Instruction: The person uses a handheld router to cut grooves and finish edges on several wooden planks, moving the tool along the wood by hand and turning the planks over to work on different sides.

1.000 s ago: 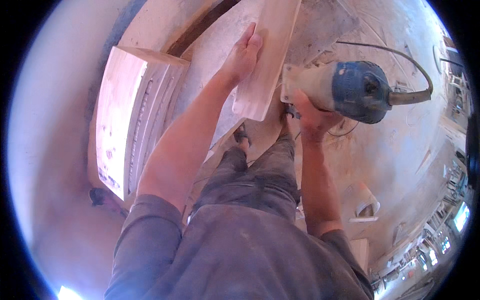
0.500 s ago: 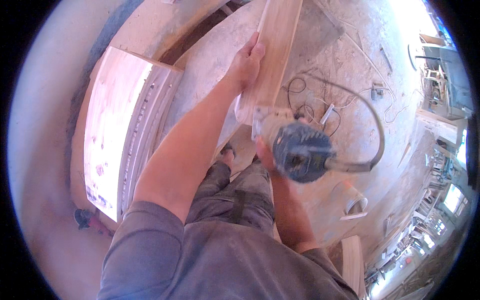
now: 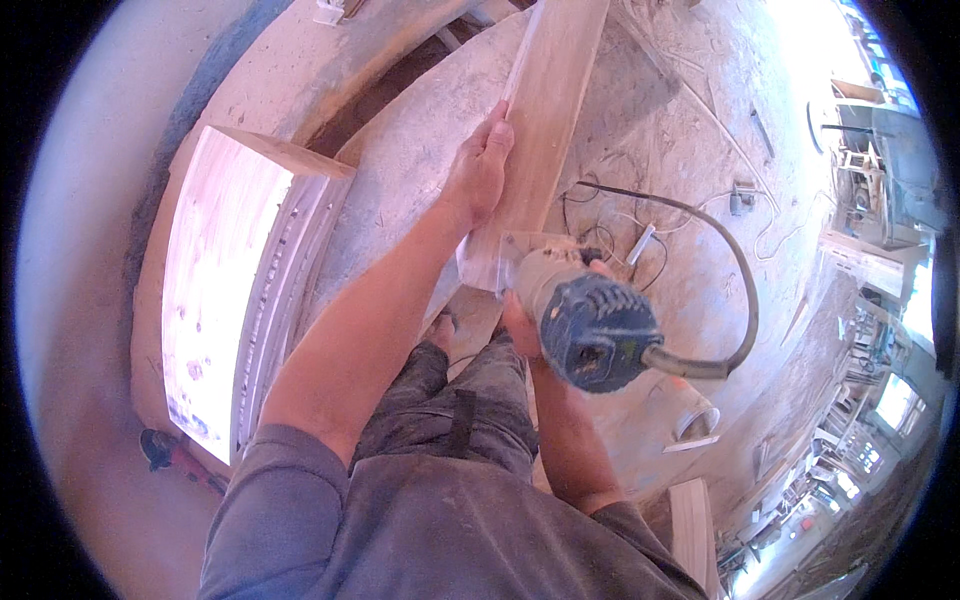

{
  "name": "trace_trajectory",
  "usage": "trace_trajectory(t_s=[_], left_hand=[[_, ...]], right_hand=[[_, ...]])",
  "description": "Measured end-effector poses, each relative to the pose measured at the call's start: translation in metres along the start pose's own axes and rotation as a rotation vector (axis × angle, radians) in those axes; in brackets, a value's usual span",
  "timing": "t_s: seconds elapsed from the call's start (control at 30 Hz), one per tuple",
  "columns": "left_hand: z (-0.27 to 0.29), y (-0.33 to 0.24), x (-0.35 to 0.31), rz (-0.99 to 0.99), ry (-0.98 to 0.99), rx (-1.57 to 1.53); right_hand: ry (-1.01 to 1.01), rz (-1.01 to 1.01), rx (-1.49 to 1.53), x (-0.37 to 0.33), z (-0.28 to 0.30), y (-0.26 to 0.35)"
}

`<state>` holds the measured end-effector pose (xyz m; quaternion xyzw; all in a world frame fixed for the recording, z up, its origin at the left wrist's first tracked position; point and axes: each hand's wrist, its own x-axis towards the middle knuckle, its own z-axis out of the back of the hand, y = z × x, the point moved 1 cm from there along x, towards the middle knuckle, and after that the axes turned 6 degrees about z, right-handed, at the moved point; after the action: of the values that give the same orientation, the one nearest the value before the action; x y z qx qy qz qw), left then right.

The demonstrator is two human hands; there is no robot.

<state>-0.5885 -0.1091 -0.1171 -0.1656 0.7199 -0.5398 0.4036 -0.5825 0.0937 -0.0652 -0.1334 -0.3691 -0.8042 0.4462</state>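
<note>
In the head view, the person's left hand (image 3: 478, 172) is closed on the left edge of a long wooden board (image 3: 552, 115), which slants from the top of the view down to the middle. The right hand (image 3: 522, 328) grips a blue-and-tan power tool (image 3: 600, 330), whose base lies against the board's near end; the tool hides much of that hand. A thick cord (image 3: 738, 290) curves from the tool over the floor on the right, where thin loose cables (image 3: 660, 270) and a narrow white piece (image 3: 641, 246) lie near it. To the left, a stack of thick wooden pieces (image 3: 220, 290) stands beside the left forearm, with a red-and-black tool (image 3: 182, 462) just below. A curved, hollow piece (image 3: 697, 425) lies at lower right; cluttered workshop goods (image 3: 855, 430) line the far right.
</note>
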Motion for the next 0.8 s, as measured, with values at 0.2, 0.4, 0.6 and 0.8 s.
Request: trace_trajectory(t_s=[0.2,0.4,0.6,0.8], left_hand=[[-0.009,0.006,0.006,-0.045,0.005,0.041],[0.004,0.003,0.004,-0.078,-0.046,0.248],[-0.001,-0.004,0.004,-0.125,-0.097,0.354],[0.001,-0.019,0.0,-0.082,-0.097,0.507]], right_hand=[[-0.038,-0.575,1.083,-0.091,-0.089,-0.131],[-0.278,-0.59,0.649,0.108,-0.085,-0.05],[-0.451,-0.487,0.427,0.205,-0.114,-0.076],[-0.495,-0.38,0.391,0.262,-0.151,-0.11]])
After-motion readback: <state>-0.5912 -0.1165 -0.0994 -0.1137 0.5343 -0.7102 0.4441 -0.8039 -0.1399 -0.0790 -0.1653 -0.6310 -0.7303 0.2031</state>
